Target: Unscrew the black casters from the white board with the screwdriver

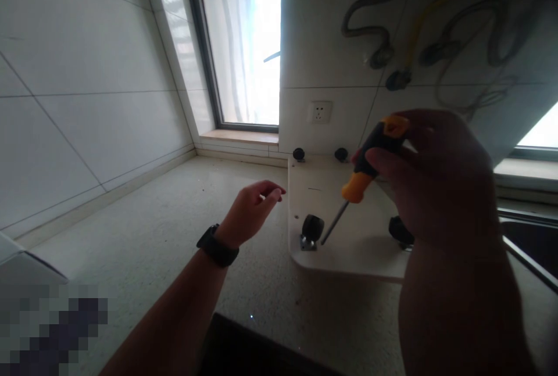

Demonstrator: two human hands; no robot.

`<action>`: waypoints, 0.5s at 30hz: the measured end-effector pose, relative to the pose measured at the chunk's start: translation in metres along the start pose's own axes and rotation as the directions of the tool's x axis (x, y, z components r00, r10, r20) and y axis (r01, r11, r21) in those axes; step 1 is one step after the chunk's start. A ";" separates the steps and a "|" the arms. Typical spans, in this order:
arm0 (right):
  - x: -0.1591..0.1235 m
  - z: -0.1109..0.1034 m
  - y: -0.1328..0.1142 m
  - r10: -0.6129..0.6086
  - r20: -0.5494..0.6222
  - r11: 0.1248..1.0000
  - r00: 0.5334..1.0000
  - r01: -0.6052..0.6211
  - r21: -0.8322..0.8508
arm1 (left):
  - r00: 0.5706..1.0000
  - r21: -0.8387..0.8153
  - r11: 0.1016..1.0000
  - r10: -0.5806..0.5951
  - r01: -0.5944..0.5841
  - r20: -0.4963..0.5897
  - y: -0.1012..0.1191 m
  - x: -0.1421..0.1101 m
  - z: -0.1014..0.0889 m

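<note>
My right hand is wrapped round a screwdriver with an orange and black handle. The shaft slants down to the left, and its tip appears close beside the metal plate of a black caster wheel. That caster stands on the near left corner of a white board with rounded corners. Just left of the board's edge is my left hand, its thumb and fingers curled in a pinch. Whatever it may hold is too small to make out. A black watch is on the left wrist.
More casters sit on the board: two at the far edge and one partly behind my right arm. The board lies on a speckled pale countertop. A wall socket, hoses and a window are behind. A dark sink lies right.
</note>
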State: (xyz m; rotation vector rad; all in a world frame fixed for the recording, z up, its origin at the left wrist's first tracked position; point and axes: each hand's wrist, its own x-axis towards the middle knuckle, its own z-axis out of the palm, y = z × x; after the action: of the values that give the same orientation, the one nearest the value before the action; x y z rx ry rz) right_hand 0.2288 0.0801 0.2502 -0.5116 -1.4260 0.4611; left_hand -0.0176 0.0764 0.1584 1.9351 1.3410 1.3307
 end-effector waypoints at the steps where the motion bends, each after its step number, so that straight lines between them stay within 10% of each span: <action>1: -0.001 0.000 0.000 0.007 0.033 1.000 0.999 -0.007 0.007 | 0.999 -0.044 0.999 0.016 -0.014 0.046 0.010 -0.004 0.008; 15: -0.009 0.011 0.007 0.165 0.377 0.986 0.912 -0.164 -0.034 | 0.949 -0.393 0.912 0.008 0.123 0.315 0.021 -0.022 0.056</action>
State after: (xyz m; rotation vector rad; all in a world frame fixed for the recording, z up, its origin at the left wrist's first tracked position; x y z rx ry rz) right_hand 0.2173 0.0809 0.2392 -0.5678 -1.7612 0.7238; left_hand 0.0402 0.0574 0.1395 1.7095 0.8769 1.1107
